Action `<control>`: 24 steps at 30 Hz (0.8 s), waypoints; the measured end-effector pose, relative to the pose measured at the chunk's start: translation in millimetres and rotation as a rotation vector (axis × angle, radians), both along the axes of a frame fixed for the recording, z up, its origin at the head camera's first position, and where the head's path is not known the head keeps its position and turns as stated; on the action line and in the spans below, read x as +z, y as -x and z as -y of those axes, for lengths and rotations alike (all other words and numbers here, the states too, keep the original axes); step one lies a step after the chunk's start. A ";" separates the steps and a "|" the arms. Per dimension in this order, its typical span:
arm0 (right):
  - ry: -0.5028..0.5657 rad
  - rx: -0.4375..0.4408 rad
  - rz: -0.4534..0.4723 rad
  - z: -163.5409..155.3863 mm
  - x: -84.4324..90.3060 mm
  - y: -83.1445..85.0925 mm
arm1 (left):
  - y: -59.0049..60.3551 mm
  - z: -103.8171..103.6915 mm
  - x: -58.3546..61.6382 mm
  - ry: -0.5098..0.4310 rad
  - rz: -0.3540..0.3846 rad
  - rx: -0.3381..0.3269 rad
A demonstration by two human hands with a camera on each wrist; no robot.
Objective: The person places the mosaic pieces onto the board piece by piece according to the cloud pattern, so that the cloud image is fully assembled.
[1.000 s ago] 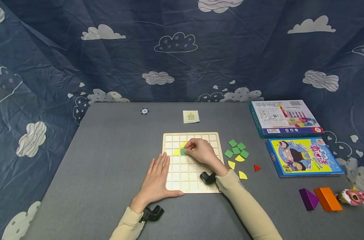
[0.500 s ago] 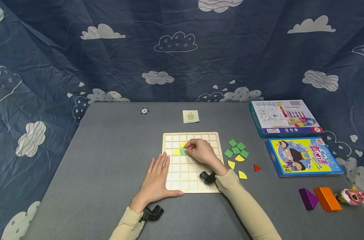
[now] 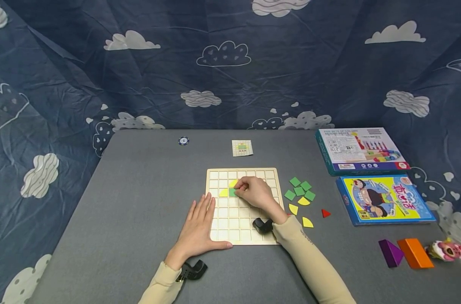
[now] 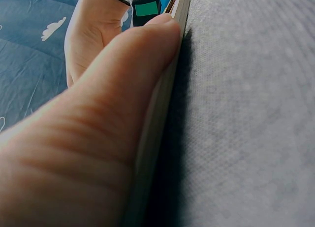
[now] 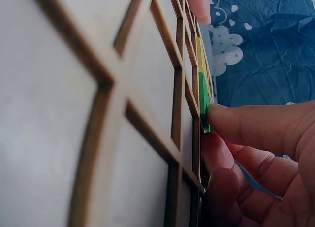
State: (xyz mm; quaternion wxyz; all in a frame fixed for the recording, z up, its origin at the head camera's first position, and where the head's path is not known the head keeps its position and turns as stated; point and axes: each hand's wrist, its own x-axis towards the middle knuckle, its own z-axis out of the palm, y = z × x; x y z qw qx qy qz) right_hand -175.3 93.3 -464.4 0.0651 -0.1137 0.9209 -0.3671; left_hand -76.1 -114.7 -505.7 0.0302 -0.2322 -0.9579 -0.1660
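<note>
A wooden grid board (image 3: 230, 230) lies on the grey table. My right hand (image 3: 253, 192) rests over its upper middle, with fingertips pinching a green square tile (image 3: 232, 192) that sits in a cell; the same green square tile (image 5: 203, 105) shows at the fingertips (image 5: 231, 123) in the right wrist view. Two yellow pieces (image 3: 226, 188) lie in cells beside it. My left hand (image 3: 197, 226) lies flat with straight fingers on the board's left edge, its thumb (image 4: 123, 74) along the board rim (image 4: 162, 104).
Loose green tiles (image 3: 300, 188), yellow pieces (image 3: 300, 209) and a red triangle (image 3: 325, 213) lie right of the board. A pattern card (image 3: 242, 147) and a round token (image 3: 183, 141) sit farther back. Two boxes (image 3: 371, 173), a purple block (image 3: 391, 252), an orange block (image 3: 415, 252) and a small toy (image 3: 447, 249) are at the right.
</note>
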 end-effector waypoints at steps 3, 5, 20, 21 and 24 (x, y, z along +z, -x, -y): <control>0.005 0.005 0.000 0.0 -0.3 -0.7 | 0.0 0.4 0.2 0.004 0.001 0.000; 0.008 0.010 0.001 -0.1 -0.2 -1.4 | 0.2 0.5 0.2 0.008 0.004 0.000; 0.074 0.018 0.017 -19.8 6.4 -7.7 | -0.1 -0.8 -0.5 0.003 0.016 -0.002; 0.077 0.010 0.013 -23.2 7.4 -7.6 | -0.2 -0.8 -0.2 0.001 0.013 -0.001; 0.097 -0.007 0.003 -34.8 10.9 -7.6 | -0.4 -0.6 0.5 -0.003 0.005 0.000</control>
